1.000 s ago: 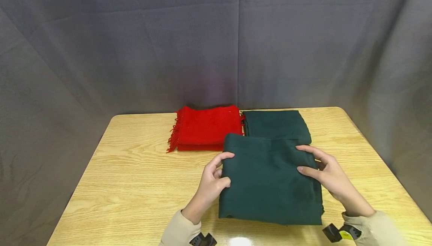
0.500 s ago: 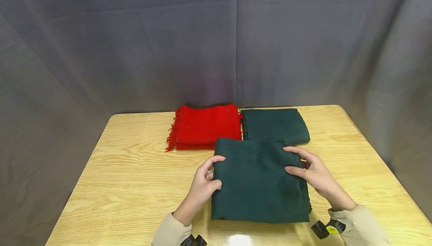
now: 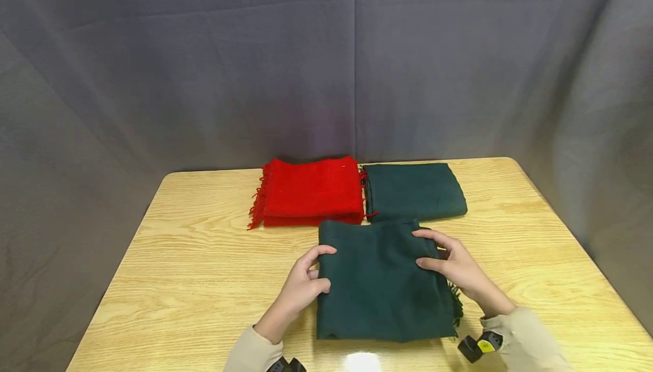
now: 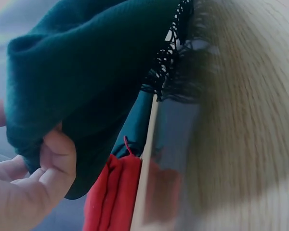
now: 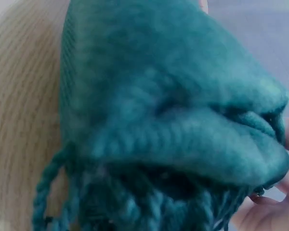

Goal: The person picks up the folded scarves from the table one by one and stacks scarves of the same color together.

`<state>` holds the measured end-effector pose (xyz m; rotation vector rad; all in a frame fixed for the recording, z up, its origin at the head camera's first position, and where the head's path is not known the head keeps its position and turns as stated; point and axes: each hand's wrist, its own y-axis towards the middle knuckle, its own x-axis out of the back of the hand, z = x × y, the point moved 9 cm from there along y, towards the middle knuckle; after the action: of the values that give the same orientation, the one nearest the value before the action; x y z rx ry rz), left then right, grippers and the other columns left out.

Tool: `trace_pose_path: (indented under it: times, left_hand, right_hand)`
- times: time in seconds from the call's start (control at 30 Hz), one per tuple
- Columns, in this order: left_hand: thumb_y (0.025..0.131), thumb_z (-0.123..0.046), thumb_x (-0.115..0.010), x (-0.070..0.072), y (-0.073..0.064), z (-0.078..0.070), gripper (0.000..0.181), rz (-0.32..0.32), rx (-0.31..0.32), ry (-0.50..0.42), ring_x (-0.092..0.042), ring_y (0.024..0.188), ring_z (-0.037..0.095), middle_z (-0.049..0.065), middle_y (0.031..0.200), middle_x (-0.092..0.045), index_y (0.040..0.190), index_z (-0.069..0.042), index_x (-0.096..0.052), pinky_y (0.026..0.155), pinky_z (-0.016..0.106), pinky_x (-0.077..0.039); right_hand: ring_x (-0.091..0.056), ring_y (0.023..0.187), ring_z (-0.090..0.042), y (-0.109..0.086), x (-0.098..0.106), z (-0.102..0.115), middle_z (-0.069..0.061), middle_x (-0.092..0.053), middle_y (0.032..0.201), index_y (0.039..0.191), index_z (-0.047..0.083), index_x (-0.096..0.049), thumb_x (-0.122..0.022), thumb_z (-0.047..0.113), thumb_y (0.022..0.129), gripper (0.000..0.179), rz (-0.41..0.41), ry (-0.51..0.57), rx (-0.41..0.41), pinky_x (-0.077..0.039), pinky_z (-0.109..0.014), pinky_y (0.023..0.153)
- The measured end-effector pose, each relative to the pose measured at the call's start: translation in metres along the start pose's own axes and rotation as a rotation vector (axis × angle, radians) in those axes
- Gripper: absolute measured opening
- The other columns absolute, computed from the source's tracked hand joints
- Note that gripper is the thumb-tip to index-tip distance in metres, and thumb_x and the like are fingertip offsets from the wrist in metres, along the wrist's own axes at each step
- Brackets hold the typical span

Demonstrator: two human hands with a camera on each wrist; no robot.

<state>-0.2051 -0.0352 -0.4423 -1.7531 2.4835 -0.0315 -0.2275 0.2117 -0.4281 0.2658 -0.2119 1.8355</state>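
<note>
Above the table [image 3: 194, 270], the green scarf [image 3: 380, 290] looks soft, floppy, best held where left hand [image 3: 301, 284] and right hand [image 3: 456, 264] pinch it: nine and two o'clock.

The head view is bright and sharp, with white glare on the wooden tabletop [image 3: 204, 281] just nearer than the gripped dark-green scarf [image 3: 380, 287] and soft shadow beneath. Wrist views are hazy; the right's fringe [image 5: 149, 204] beside the grip blurs.

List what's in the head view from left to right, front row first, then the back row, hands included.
Front: left hand → held dark green cloth → right hand. Back: red fringed cloth → folded dark green cloth.
</note>
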Motion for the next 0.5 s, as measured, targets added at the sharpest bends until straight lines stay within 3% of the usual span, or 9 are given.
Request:
trace_pose_path:
  times: [0.1, 0.2, 0.37, 0.5]
  left_hand:
    - [0.068, 0.013, -0.045, 0.001, 0.000, 0.005, 0.056, 0.013, 0.025, 0.024, -0.059, 0.073, 0.018, 0.018, 0.118, -0.049, 0.122, -0.002, -0.047, 0.060, 0.027, -0.045]
    - [0.068, 0.011, -0.047, 0.003, 0.000, 0.010, 0.055, 0.019, 0.051, 0.102, -0.052, 0.058, 0.013, 0.015, 0.115, -0.049, 0.121, -0.004, -0.049, 0.053, 0.023, -0.040]
    - [0.070, 0.008, -0.049, 0.008, 0.001, 0.020, 0.053, 0.024, 0.085, 0.272, -0.025, 0.042, 0.009, 0.005, 0.083, -0.047, 0.121, -0.008, -0.052, 0.044, 0.020, -0.027]
    - [0.075, 0.002, -0.054, 0.014, 0.001, 0.024, 0.045, 0.036, 0.090, 0.355, -0.029, 0.041, 0.010, 0.007, 0.087, -0.050, 0.120, -0.007, -0.053, 0.045, 0.022, -0.031]
  right_hand:
    - [-0.053, 0.098, -0.035, 0.002, -0.004, -0.005, -0.024, -0.031, 0.138, 0.126, -0.001, -0.048, -0.065, 0.000, 0.080, 0.050, 0.012, -0.014, -0.013, -0.049, -0.031, 0.073]
    - [-0.055, 0.088, -0.027, 0.005, -0.007, -0.010, -0.025, -0.034, 0.135, 0.125, -0.001, -0.049, -0.065, -0.001, 0.079, 0.049, 0.021, -0.024, -0.021, -0.049, -0.029, 0.068]
    - [-0.050, 0.063, -0.013, 0.008, -0.006, -0.016, -0.025, -0.045, 0.108, 0.122, -0.008, -0.049, -0.058, -0.009, 0.078, 0.045, -0.001, -0.039, -0.003, -0.045, -0.027, 0.053]
    - [-0.055, 0.066, -0.012, 0.007, 0.002, -0.020, -0.022, -0.048, 0.098, 0.120, -0.013, -0.047, -0.051, -0.013, 0.079, 0.042, -0.039, -0.040, 0.007, -0.047, -0.030, 0.053]
